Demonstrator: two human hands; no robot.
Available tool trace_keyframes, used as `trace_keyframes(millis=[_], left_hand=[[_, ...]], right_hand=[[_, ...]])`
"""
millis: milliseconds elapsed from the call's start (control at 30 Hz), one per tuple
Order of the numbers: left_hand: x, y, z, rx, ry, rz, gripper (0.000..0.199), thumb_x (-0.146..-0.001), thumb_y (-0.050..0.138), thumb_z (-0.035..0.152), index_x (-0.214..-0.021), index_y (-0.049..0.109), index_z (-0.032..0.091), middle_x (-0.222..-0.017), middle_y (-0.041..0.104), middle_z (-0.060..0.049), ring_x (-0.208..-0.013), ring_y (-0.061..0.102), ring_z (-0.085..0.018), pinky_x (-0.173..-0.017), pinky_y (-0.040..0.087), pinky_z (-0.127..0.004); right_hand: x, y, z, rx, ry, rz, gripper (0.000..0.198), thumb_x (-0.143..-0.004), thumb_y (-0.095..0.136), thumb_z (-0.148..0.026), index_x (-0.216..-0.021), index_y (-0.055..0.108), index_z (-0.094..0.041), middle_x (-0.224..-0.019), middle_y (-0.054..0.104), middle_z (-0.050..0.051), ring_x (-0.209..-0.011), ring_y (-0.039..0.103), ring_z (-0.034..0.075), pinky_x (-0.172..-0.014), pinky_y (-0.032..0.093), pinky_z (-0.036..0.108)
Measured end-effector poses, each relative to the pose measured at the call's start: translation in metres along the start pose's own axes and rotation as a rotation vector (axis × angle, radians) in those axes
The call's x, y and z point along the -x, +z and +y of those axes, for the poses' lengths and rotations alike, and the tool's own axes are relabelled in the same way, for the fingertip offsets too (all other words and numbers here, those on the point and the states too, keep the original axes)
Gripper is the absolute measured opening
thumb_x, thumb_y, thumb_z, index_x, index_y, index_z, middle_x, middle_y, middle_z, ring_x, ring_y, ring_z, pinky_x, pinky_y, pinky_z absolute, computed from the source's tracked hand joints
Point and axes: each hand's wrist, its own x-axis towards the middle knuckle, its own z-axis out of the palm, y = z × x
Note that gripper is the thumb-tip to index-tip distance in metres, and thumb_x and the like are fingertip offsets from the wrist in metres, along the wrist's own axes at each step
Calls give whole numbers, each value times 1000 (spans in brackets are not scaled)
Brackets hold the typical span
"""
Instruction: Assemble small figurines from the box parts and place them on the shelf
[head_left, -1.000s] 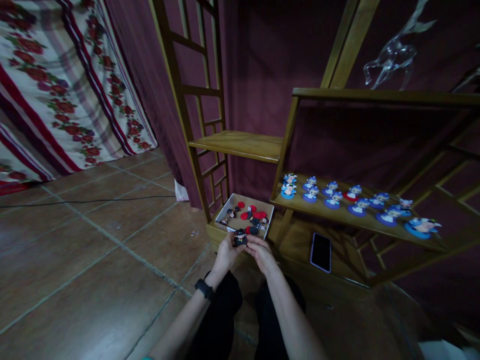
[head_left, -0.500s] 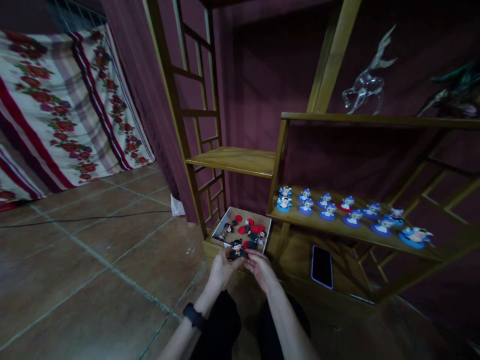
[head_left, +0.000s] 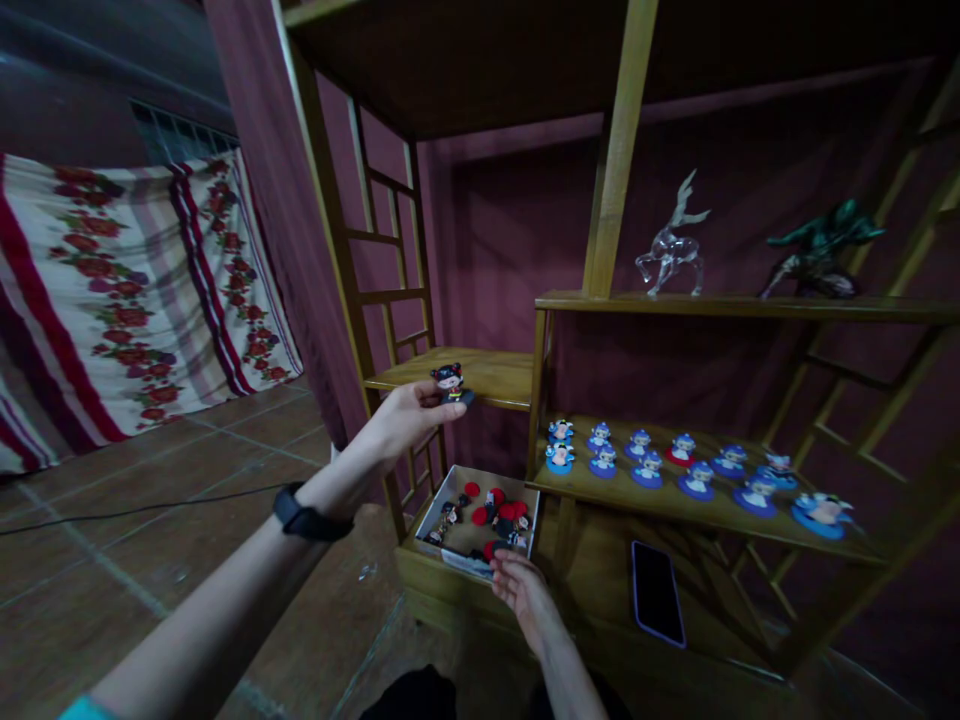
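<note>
Black-haired, dark-based toy figurine [head_left: 450, 382]: L hand [head_left: 400, 420], fingers gripping it low, prob. to keep it upright; R hand [head_left: 528, 596], fingers loosely open.

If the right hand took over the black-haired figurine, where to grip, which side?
Probably the dark base, from picture right. The figurine is upright, and its base juts out past the body there, clear of the left hand, which holds it low from picture left. The rounded, bulky head looks a poorer grip. The right hand seems free.
</note>
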Motion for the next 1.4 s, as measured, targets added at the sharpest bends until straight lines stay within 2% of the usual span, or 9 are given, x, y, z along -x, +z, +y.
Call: trace_keyframes(millis=[100, 233, 367, 467, 667, 900, 1133, 1400], left_hand=[[-47, 8, 3, 12, 12, -71, 46, -49, 77, 31, -88, 65, 10, -82, 67, -7, -77, 61, -19, -72, 47, -31], [-96, 31, -1, -10, -10, -143, 42, -46, 79, 27, -81, 65, 8, -69, 65, -6, -62, 59, -15, -62, 47, -28], [-126, 54, -12, -33, -49, -144, 37, -43, 80, 25, -72, 64, 9, -57, 62, -4, -51, 55, -13, -54, 45, -26], [-139, 62, -25, -66, -116, -174, 37, -40, 80, 26, -69, 64, 9, -52, 60, -3, -47, 54, -13, -52, 45, -27], [-151, 61, -36, -150, -159, -274, 43, -33, 82, 26, -71, 68, 11, -54, 63, -1, -53, 56, -15, -59, 47, -29], [-161, 57, -35, -227, -230, -322, 39, -33, 81, 27, -68, 69, 12, -52, 63, -3, -51, 57, -18, -54, 45, -29], [-161, 55, -37, -190, -243, -328, 35, -34, 80, 22, -65, 69, 11, -55, 65, -6, -52, 58, -19, -56, 46, -30], [-150, 56, -27, -97, -272, -401, 37, -36, 81, 22, -70, 70, 13, -61, 67, -7, -57, 60, -20, -61, 47, -32]], right_hand=[[-1, 2, 0, -13, -4, 14, 29, -63, 67, -29, -89, 64, -15, -88, 67, 9, -77, 62, 16, -73, 47, 29], [-9, -1, 4, -46, -7, 11, 30, -62, 67, -28, -88, 64, -15, -85, 67, 8, -72, 62, 15, -71, 47, 29], [-15, -4, 6, -59, -31, 4, 29, -63, 66, -28, -88, 64, -15, -85, 67, 8, -74, 62, 16, -69, 47, 28], [-18, -5, 4, -61, -33, 16, 28, -63, 66, -28, -88, 63, -15, -86, 67, 8, -74, 62, 15, -68, 47, 27], [-25, -8, 2, -72, -33, 55, 31, -58, 69, -30, -85, 63, -15, -82, 67, 8, -69, 62, 15, -64, 48, 26], [-27, -10, 4, -47, -64, 59, 31, -58, 69, -31, -84, 64, -16, -80, 67, 7, -69, 61, 15, -62, 48, 26], [-23, -9, 0, -9, -55, 100, 28, -57, 69, -30, -81, 65, -16, -77, 67, 7, -69, 61, 15, -62, 48, 26], [-16, -3, -4, 22, -64, 80, 26, -60, 67, -29, -82, 64, -15, -78, 67, 7, -69, 61, 15, -63, 48, 26]])
